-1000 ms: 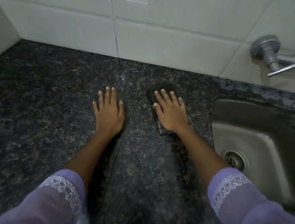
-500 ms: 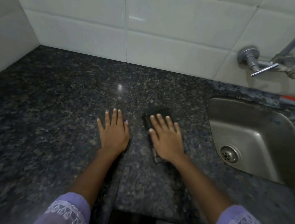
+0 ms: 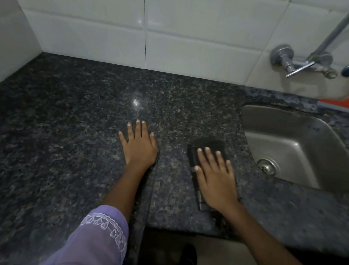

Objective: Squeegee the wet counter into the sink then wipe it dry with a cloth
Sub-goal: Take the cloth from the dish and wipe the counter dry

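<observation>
**Both palms flat on granite**

Right hand (image 3: 216,177) presses a dark folded cloth (image 3: 206,150) onto the counter (image 3: 65,134), fingers straight, near the steel sink (image 3: 306,140). Left hand (image 3: 140,145) lies flat beside it. Orange squeegee (image 3: 347,103) behind sink, against tiled wall.

Dim, flat indoor light from above. Small glare spot on dark counter (image 3: 137,103) (far of centre); soft sheen on wall tiles (image 3: 198,29). Near edge murky, shadowed. Slight overall softness; wide-angle bending at frame edges, tap (image 3: 300,65) leaning.
</observation>
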